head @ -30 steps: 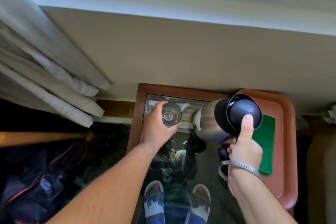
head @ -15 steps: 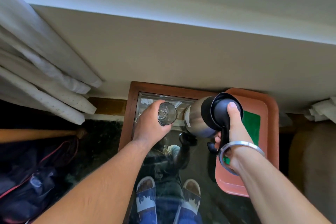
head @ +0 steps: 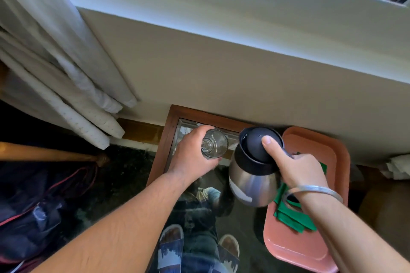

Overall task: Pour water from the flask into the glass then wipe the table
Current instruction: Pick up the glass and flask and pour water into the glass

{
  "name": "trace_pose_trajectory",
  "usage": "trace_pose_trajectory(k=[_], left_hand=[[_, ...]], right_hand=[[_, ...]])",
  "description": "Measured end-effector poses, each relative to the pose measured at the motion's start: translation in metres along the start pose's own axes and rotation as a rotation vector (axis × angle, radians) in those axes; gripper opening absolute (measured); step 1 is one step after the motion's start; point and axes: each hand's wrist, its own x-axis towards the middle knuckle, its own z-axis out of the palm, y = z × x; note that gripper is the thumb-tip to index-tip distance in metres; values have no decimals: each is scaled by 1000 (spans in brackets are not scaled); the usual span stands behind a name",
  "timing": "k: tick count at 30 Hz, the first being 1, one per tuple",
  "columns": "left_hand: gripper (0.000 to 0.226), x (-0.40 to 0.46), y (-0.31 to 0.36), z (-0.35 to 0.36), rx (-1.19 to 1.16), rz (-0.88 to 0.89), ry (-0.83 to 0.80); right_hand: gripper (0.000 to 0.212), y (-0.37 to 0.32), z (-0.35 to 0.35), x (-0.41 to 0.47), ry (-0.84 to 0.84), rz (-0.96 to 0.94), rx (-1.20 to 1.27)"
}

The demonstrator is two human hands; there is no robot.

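My left hand (head: 193,157) grips a clear drinking glass (head: 214,146) over the far left of the glass-topped table (head: 170,131). My right hand (head: 295,168) holds a steel flask (head: 250,186) by its handle, with the thumb pressed on its black lid (head: 257,146). The flask is nearly upright, just right of the glass, with its spout toward the glass. A folded green cloth (head: 290,217) lies on the pink tray (head: 310,248), partly hidden by my right wrist and the flask.
The table stands against a beige wall (head: 221,73). White curtains (head: 55,73) hang at the left. A dark bag (head: 33,213) and a wooden pole (head: 48,155) sit on the floor to the left. My sandalled feet (head: 170,246) show through the glass top.
The flask has swung from lying tilted toward the glass to nearly upright. The view has shifted, so hands and table sit further right. My left hand keeps its hold on the glass.
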Motion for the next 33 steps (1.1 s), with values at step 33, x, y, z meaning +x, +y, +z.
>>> trace_pose_trajectory(k=[33], left_hand=[[74,-138,212,-156,-104,188,54]], right_hand=[[92,-179,-228,-224,139,-729,-1039]])
